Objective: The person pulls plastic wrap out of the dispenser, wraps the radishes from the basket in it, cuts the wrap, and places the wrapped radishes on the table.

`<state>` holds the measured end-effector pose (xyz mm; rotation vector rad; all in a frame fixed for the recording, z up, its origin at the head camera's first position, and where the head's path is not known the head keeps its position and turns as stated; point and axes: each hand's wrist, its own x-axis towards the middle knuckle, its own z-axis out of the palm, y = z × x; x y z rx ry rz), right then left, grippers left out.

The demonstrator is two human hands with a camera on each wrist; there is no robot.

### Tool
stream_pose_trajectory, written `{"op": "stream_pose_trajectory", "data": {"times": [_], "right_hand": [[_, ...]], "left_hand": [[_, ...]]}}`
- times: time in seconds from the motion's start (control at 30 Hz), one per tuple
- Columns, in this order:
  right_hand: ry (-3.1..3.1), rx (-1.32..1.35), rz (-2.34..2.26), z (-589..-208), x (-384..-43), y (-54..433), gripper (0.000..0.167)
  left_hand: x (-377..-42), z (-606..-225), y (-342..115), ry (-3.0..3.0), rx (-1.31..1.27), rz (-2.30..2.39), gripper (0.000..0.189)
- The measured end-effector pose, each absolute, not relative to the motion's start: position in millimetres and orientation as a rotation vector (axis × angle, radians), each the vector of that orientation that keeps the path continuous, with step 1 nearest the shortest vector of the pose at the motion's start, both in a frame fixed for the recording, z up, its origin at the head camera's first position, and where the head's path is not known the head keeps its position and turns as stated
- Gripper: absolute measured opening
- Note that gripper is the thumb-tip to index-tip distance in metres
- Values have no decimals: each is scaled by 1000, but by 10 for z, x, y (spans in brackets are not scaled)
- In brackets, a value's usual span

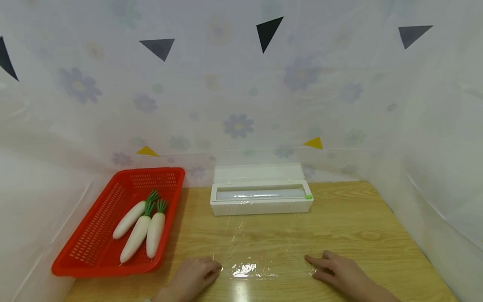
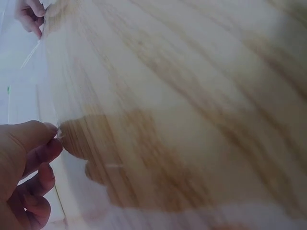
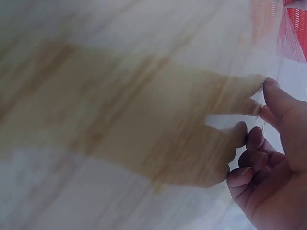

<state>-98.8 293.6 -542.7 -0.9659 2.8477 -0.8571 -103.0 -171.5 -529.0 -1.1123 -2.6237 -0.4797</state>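
A clear sheet of plastic wrap stretches from the roll in a white dispenser box toward the front of the wooden table. My left hand pinches the sheet's near left corner between thumb and forefinger. At the near right corner, my right hand holds the film edge with thumb and fingertips. The other fingers of both hands are bent. Light glares off the film between the hands, and its side edges are hard to make out.
A red plastic basket stands at the left with three white radishes with green tops inside. The dispenser's white lid is raised at the back. A green piece sits at the box's right end. Patterned sheeting surrounds the table.
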Motion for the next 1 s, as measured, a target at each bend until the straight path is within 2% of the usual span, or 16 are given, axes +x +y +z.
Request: {"op": "stream_pose_trajectory", "data": {"times": [0.47,0.8,1.0], "right_hand": [[2845,-1023,-876,-5434,-1005,2972,48],[2844,-1009,-911,-5442,-1015,2969,47],[2825,-995,-887,-5444,-1010,2955,48]], "left_hand": [[-1014,-5145,-1682,-2564,-1127,-402,12],[-1281,-4384,-1786,-2308,-1110,-547,12],[-1538,-3978,-2094,-2432,-906,-633,13]]}}
